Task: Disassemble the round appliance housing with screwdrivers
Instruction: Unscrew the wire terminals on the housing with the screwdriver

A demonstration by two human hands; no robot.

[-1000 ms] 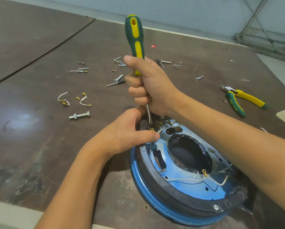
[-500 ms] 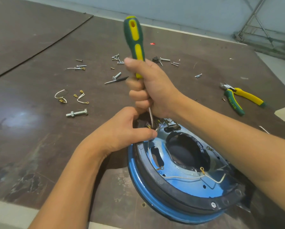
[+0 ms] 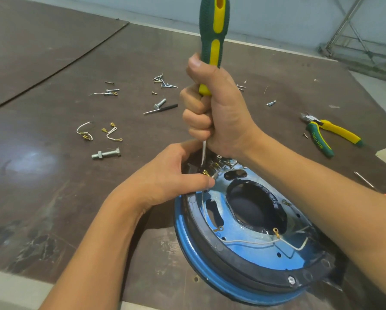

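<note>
Gripping the green-and-yellow rubber-handled screwdriver [image 3: 213, 30] in a clenched fist, the right hand [image 3: 218, 115] holds it upright, thin shaft down among the brass terminals [image 3: 206, 173] at the far edge of the round blue metal appliance housing [image 3: 180, 238]; that housing sits on the dark brown tabletop [image 3: 53, 175] close to the person; the left hand [image 3: 165, 182] grasps its rim, thumb across; to my eye the tip wants seating squarely, with steady downward pressure and the housing braced, lest it skid onto the thin white wires [image 3: 250, 242].

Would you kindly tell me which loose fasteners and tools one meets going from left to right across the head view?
Long bolt with nut → short bolt → green-and-yellow screwdriver → small loose screw → pliers.
</note>
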